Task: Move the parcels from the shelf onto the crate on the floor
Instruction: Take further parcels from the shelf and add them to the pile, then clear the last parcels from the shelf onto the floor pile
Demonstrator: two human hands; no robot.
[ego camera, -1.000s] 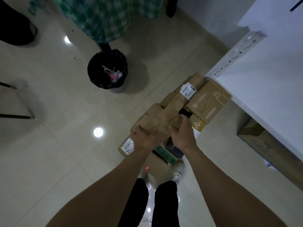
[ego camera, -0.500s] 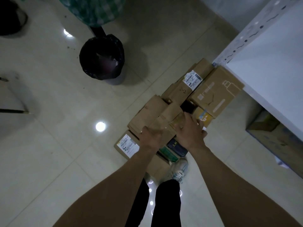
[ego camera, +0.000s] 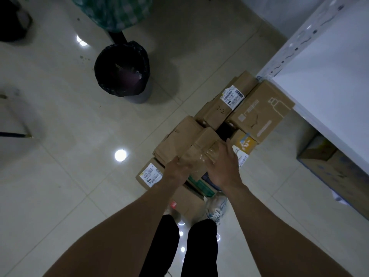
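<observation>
Stiff, probably light, tape-slick parcel (ego camera: 201,150): left hand (ego camera: 176,170) grips its 7 o'clock end, right hand (ego camera: 223,166) presses flat-fingered on its 4 o'clock side; hold it by the ends.

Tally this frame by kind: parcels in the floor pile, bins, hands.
Taped parcel under the hands: 1
Other cardboard parcels in the pile: 6 distinguishable
Bin: 1
Hands: 2, left hand and right hand
Total: 10
</observation>
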